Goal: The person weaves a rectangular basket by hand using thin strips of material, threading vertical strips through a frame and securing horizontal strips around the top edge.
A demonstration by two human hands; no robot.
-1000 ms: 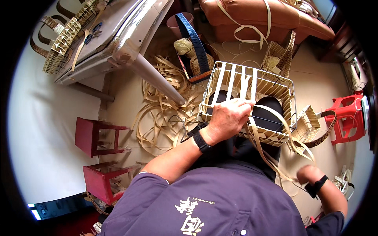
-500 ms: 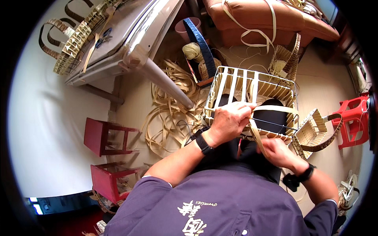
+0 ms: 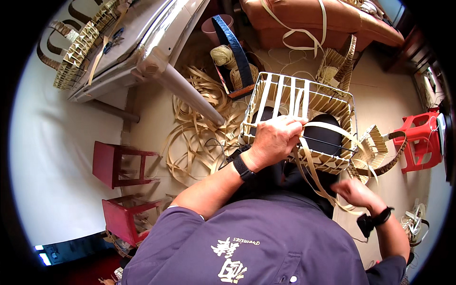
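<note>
A rectangular wire-framed basket point(image 3: 327, 164) with pale woven sides rests on my lap. Several flat cream strips point(image 3: 279, 95) run across the left half of its frame, while dark clothing shows through the right half. My left hand point(image 3: 277, 140) is closed at the near rim, pinching a loose cream strip point(image 3: 327, 125) where it wraps the wire. One length of it arcs rightward over the basket; other lengths hang from the rim in front of me. Beside those hanging lengths is my right hand point(image 3: 354, 192), fingers curled and smeared by motion, so its hold is unclear.
Loose strips point(image 3: 190, 137) lie heaped on the floor, by a table leg point(image 3: 190, 95). A box with a blue handle point(image 3: 232, 50) holds cord balls. Handled baskets point(image 3: 373, 149) stand right and beyond. Red stools point(image 3: 420, 142) flank me; scissors point(image 3: 113, 39) lie on the table.
My right hand has moved right, away from the near rim, and more slack strip now hangs below the basket. My left hand stays at the same spot on the rim. The view has shifted slightly.
</note>
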